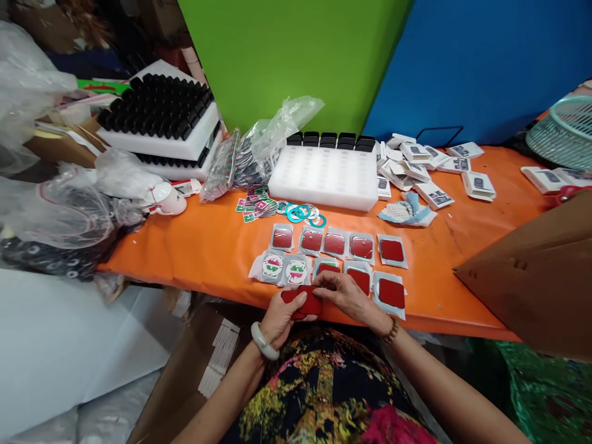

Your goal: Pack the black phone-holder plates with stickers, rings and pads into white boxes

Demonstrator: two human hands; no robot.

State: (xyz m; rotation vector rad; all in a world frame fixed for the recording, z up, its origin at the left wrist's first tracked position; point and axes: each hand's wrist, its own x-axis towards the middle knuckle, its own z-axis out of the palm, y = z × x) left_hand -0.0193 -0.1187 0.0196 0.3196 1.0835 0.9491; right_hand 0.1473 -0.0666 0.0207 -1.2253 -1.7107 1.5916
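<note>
My left hand (282, 314) and my right hand (345, 295) meet at the near edge of the orange table (208, 246). Together they grip a small stack of dark red rounded pads (305, 302), fingers curled round them. Just beyond my hands lie two rows of clear packets (335, 243), most with a red pad inside. Two packets at the left of the near row (284, 268) show round green and red stickers instead. My left wrist wears a pale bangle, my right a bead bracelet.
A white foam tray (326, 176) with black pieces along its far row stands mid-table. Stacked trays of black pieces (160, 120) sit at the left beside plastic bags (259, 148). Small white boxes (435, 163) scatter right. A brown cardboard flap (536, 271) juts in at right.
</note>
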